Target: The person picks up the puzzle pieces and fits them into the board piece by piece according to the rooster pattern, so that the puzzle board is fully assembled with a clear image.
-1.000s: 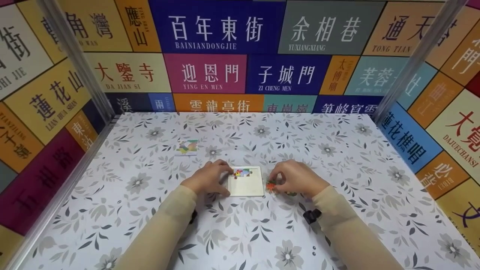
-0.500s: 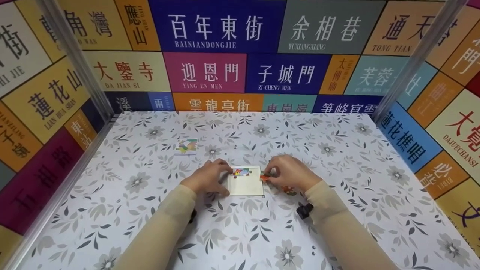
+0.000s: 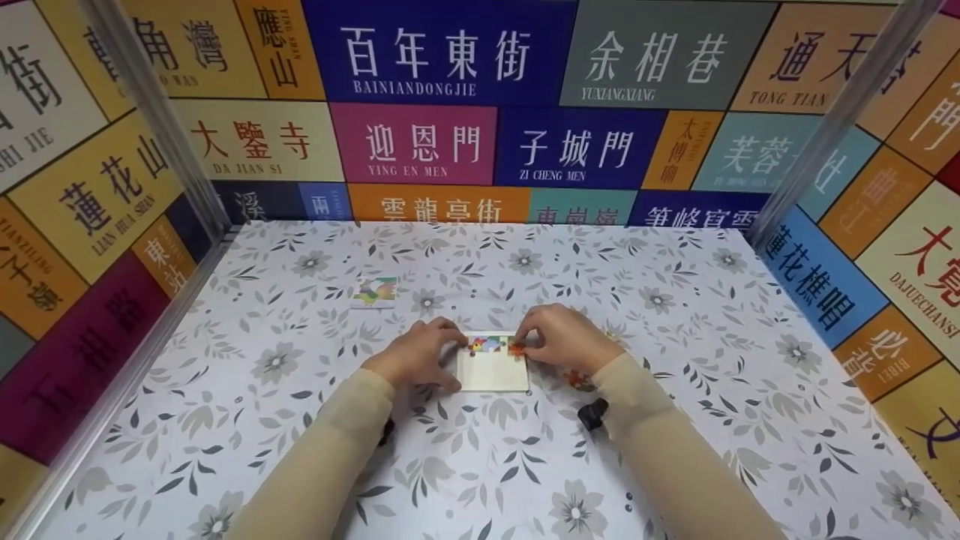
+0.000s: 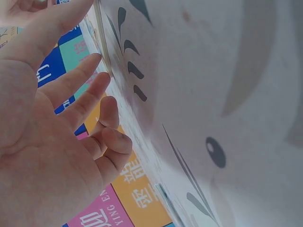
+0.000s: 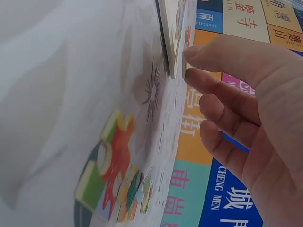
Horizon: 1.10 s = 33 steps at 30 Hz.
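Coloured wall panels (image 3: 412, 146) with large Chinese characters rise beyond both hands, and a white cloth (image 3: 480, 480) printed with grey leaves and flowers lies beneath the fingers. At the fingertips of the right hand (image 3: 568, 339), thumb and forefinger are closed together on a small orange puzzle piece (image 3: 517, 350), while the other fingers bend loosely away from it. That piece is over the far right part of a shallow white board (image 3: 491, 373); whether it touches the board is too small to tell. Just left of the pinching fingertips, a short row of joined pieces (image 3: 484, 345) sits along the board's far side, with the pale bare part nearer the person. Across from there, the left hand (image 3: 420, 356) has its thumb and forefinger spread wide along the board's left edge, thumb at the near corner, forefinger toward the far one; how firmly they press cannot be told. Under the heel of the right hand, loose pieces (image 5: 113, 165) in orange and green lie on the cloth. Farther out, past the left fingertips and well apart from them, lies a colourful picture card (image 3: 374, 292). Behind the fingers come black wrist straps (image 3: 593, 414) and beige sleeves (image 3: 682, 450)
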Each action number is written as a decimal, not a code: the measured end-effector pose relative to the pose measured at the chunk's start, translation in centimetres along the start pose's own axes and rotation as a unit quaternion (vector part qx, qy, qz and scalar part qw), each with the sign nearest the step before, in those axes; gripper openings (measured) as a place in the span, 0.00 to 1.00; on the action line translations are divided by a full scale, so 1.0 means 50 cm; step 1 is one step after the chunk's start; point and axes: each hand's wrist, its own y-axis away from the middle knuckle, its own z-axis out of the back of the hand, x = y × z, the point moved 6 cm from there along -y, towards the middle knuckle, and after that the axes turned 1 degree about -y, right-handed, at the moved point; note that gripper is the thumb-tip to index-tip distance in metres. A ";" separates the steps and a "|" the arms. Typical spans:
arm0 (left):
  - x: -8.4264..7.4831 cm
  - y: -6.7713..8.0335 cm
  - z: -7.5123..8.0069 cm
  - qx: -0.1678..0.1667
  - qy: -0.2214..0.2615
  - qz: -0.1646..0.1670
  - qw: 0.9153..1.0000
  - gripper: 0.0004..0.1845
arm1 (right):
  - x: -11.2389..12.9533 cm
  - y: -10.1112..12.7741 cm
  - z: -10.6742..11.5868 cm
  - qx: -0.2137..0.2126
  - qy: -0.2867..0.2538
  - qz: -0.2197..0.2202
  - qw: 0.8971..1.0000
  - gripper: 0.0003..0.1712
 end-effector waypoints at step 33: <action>0.002 -0.001 0.000 0.001 -0.003 -0.003 1.000 0.36 | 0.020 -0.031 -0.013 0.005 0.052 0.016 0.999 0.06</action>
